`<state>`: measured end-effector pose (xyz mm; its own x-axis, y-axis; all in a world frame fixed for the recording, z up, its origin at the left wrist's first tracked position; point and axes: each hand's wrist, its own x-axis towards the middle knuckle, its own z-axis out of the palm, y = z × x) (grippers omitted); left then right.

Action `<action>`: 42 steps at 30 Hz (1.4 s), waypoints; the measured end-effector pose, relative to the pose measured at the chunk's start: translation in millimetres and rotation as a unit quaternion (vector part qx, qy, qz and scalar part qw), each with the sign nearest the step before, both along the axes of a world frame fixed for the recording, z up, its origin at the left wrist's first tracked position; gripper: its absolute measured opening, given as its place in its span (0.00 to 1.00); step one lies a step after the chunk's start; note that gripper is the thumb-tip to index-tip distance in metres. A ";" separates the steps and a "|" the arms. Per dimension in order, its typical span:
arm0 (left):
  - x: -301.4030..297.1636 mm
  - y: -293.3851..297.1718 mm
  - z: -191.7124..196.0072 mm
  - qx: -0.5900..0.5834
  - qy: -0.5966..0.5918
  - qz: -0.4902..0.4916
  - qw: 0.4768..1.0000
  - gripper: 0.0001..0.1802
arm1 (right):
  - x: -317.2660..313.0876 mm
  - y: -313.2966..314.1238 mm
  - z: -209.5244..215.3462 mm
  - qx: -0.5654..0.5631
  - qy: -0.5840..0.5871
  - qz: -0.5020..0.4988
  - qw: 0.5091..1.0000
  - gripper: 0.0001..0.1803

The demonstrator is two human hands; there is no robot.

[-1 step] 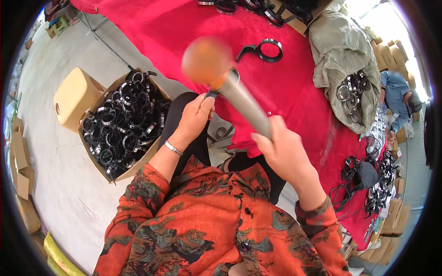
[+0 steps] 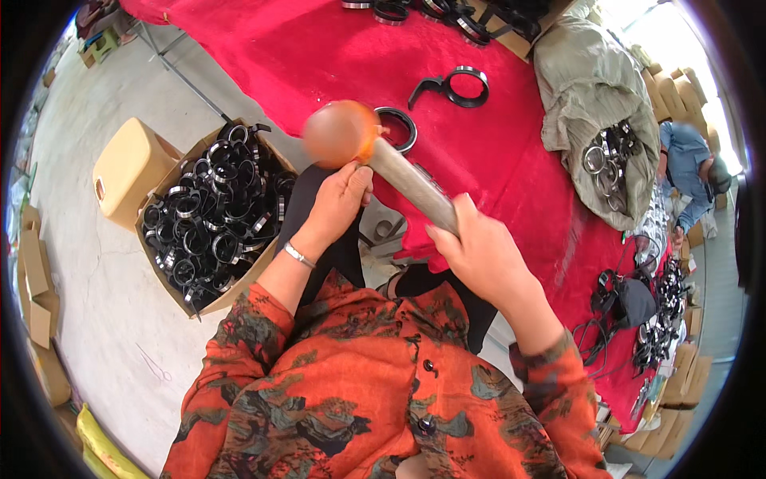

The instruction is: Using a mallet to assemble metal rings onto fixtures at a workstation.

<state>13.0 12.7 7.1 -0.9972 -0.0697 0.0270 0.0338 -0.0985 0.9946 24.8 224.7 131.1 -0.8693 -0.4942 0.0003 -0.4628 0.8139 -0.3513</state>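
My right hand (image 2: 489,251) is wrapped round the grey handle of a mallet (image 2: 415,185). The mallet's rounded orange head, smeared by motion, is just beyond my left hand (image 2: 339,201) and covers what lies beneath it. My left hand is closed in a pinch on a black ring clamp (image 2: 411,128), whose ring shows past the mallet head over the red cloth. The part of the clamp between ring and fingers is hidden. Farther right on the cloth lies another ring clamp (image 2: 467,86) with a curved black lever.
A cardboard box (image 2: 214,305) full of black and silver ring clamps stands at my left, beside a tan stool (image 2: 132,172). The red-covered table (image 2: 511,160) bears more clamps at its far edge. An open grey-green sack (image 2: 586,88) holds rings. At right, a person (image 2: 688,164) bends near boxes.
The mallet head has swung down and slightly left, closer to my left hand, and my right hand has shifted left with it. More of the ring beside the head shows now.
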 end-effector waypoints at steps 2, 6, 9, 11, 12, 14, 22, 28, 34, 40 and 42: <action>-4.2 -0.4 5.1 -0.007 0.001 0.019 1.000 0.19 | -18.5 -13.6 19.2 0.016 -0.006 0.008 1.000 0.21; -1.1 -5.9 -2.7 -0.023 0.007 0.017 1.000 0.20 | -30.0 -26.2 55.2 -0.053 -0.078 0.005 0.996 0.21; 2.8 -5.2 -4.5 -0.040 0.027 0.031 0.998 0.21 | -27.7 -26.6 55.2 -0.154 -0.015 0.005 0.988 0.19; -1.1 -1.4 1.4 -0.045 0.036 0.015 0.998 0.22 | -43.3 -16.4 16.1 -0.104 -0.014 -0.007 0.994 0.19; -2.7 -0.9 2.2 -0.053 0.024 0.013 0.998 0.22 | -52.6 -12.4 1.3 -0.055 -0.020 -0.012 0.998 0.20; -10.5 -1.0 5.3 -0.062 0.020 0.002 0.998 0.22 | -69.1 -12.2 8.6 -0.072 -0.025 -0.030 0.997 0.21; 11.3 -7.4 -7.6 -0.055 0.027 0.013 0.998 0.20 | -47.6 -1.2 46.6 -0.260 -0.167 -0.115 0.944 0.21; 12.3 -11.0 -4.7 -0.072 0.033 0.002 0.997 0.21 | -63.0 9.7 28.3 -0.232 -0.342 -0.171 0.894 0.22; 20.3 -13.1 -5.5 -0.037 -0.004 -0.010 0.999 0.21 | -31.1 25.7 29.6 -0.308 -0.305 -0.131 0.891 0.21; 25.3 -23.9 -0.8 -0.040 -0.041 -0.010 0.998 0.20 | -33.7 30.3 33.7 -0.298 -0.410 -0.180 0.843 0.21; 27.1 -25.5 -1.0 -0.042 -0.083 0.008 0.996 0.20 | -17.5 35.0 42.9 -0.345 -0.362 -0.161 0.851 0.20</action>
